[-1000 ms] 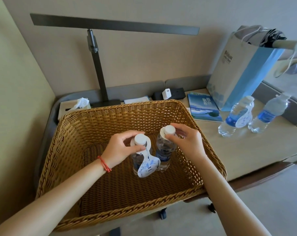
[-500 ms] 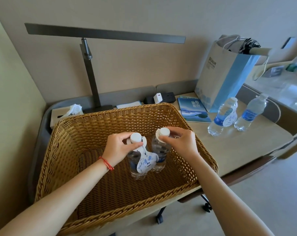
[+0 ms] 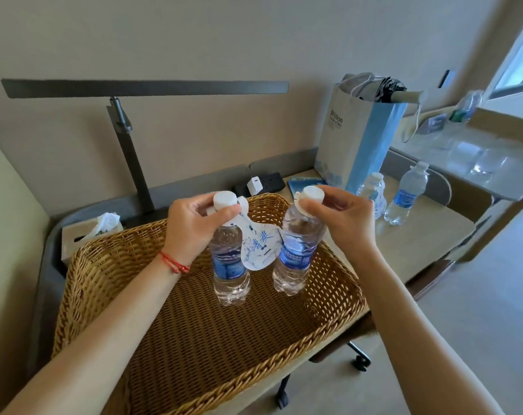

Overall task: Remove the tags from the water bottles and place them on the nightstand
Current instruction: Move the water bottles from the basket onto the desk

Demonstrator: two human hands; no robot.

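Note:
Two clear water bottles with white caps and blue labels hang in the air above a wicker basket [image 3: 110, 265]. My left hand [image 3: 191, 229] grips the neck of the left bottle [image 3: 228, 268], from which a white tag with blue writing [image 3: 260, 247] dangles. My right hand [image 3: 341, 220] holds the right bottle [image 3: 296, 253] by its cap, where a white tag collar shows around the neck. Two more water bottles [image 3: 405, 193] stand on the desk [image 3: 419, 235] at the right; the nearer of them [image 3: 374, 190] wears a tag.
A dark desk lamp [image 3: 128, 139] rises behind the basket, with a tissue box [image 3: 86, 235] at its left. A power strip with a white charger [image 3: 255, 184], a blue booklet [image 3: 299, 184] and a white-and-blue paper bag [image 3: 359, 136] sit along the desk's back.
Both hands have lifted the two bottles up out of the basket. The view has tilted upward and to the right.

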